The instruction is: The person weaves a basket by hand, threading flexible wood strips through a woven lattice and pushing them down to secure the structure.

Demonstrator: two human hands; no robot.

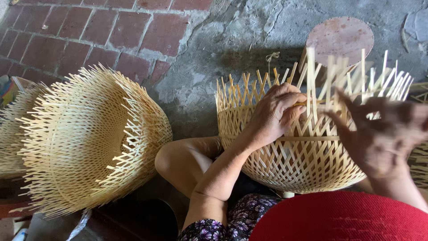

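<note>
A half-woven bamboo basket (pixel 303 160) rests on my lap, its loose strip ends sticking up along the rim. My left hand (pixel 276 111) lies on the basket's near wall, fingers curled and pinching a thin bamboo strip (pixel 301 104). My right hand (pixel 379 134) is blurred at the right side of the basket, its fingers spread among the upright strips; whether it holds one cannot be told. My bent knee (pixel 178 160) sits left of the basket.
A stack of woven bamboo baskets (pixel 89 143) lies on its side at the left, open strips bristling outward. A round reddish disc (pixel 341 38) lies on the concrete beyond. Brick paving (pixel 67 40) fills the upper left. A red cloth (pixel 343 218) covers the lower right.
</note>
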